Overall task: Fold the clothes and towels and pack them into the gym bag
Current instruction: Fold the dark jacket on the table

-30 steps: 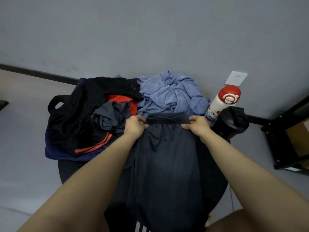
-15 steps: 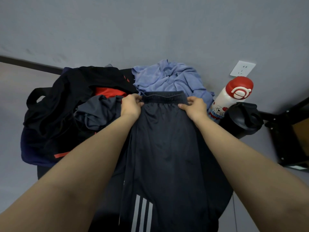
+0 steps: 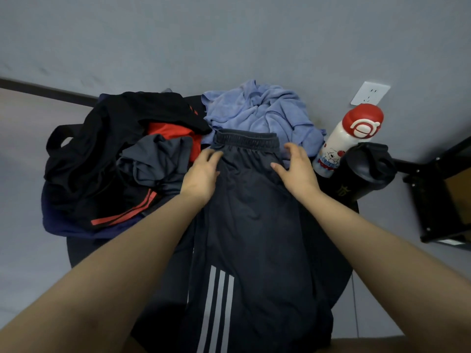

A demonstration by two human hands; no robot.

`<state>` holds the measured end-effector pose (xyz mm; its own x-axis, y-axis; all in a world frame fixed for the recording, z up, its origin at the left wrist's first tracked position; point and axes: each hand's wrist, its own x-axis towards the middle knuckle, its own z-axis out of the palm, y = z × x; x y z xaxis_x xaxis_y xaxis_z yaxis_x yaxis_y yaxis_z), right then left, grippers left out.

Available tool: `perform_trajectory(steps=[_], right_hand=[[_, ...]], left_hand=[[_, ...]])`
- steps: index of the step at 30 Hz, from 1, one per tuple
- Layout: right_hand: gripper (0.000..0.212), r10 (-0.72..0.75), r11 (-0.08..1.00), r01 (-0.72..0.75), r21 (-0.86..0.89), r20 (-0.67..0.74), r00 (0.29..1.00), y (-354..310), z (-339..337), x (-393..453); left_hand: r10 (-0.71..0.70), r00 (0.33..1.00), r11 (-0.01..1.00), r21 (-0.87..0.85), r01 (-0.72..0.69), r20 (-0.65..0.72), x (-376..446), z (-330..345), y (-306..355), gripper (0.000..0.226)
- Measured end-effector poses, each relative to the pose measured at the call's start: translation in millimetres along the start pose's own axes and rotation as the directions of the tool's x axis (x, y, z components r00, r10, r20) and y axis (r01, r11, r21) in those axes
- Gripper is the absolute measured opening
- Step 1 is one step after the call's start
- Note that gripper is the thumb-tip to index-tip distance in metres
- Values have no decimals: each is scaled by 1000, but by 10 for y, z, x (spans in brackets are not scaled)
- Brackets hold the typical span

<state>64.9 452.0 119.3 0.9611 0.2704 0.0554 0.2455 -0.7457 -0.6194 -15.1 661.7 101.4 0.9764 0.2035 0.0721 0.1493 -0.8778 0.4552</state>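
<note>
**Waistband let go, shorts getting flattened out**

The waistband is no longer being pinched. Half a second back both hands were gripping its two ends; now the left hand (image 3: 204, 171) and the right hand (image 3: 297, 165) are being laid just below it with fingers loose and spread, nothing held. The dark shorts (image 3: 252, 225) are being left spread down the middle of the round table (image 3: 341, 261), waistband (image 3: 246, 140) toward the far edge, the white-striped leg hanging over the near edge.

Guessing the positioning is done and smoothing or the first fold is being set up, so the task is barely being started.

Everything else is still being ignored: a crumpled blue towel (image 3: 257, 110) is lying at the far edge, touching the waistband. The gym bag (image 3: 84, 174) is sitting at the left edge, with grey and red clothes (image 3: 163, 154) piled on it unfolded. At the right edge a red-capped bottle (image 3: 349, 136) and a black shaker (image 3: 364, 171) are standing just beside the shorts, and could be getting knocked when the fabric is folded across.
</note>
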Motion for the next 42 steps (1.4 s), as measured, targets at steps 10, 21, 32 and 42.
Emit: perform_trajectory(steps=[10, 21, 32, 42], right_hand=[[50, -92, 968, 179, -178, 412, 906, 26, -349, -922], [63, 32, 977, 93, -191, 564, 825, 109, -507, -1991], [88, -77, 885, 359, -295, 668, 741, 376, -224, -2638], [56, -172, 735, 523, -432, 627, 760, 619, -202, -2725]], left_hand=[[85, 866, 937, 256, -238, 493, -944, -119, 96, 58], [21, 805, 965, 198, -171, 593, -1979, -263, 257, 64], [160, 687, 917, 152, -370, 709, -2570, -22, 329, 85], [167, 684, 907, 161, -389, 710, -2549, -2, 242, 56]])
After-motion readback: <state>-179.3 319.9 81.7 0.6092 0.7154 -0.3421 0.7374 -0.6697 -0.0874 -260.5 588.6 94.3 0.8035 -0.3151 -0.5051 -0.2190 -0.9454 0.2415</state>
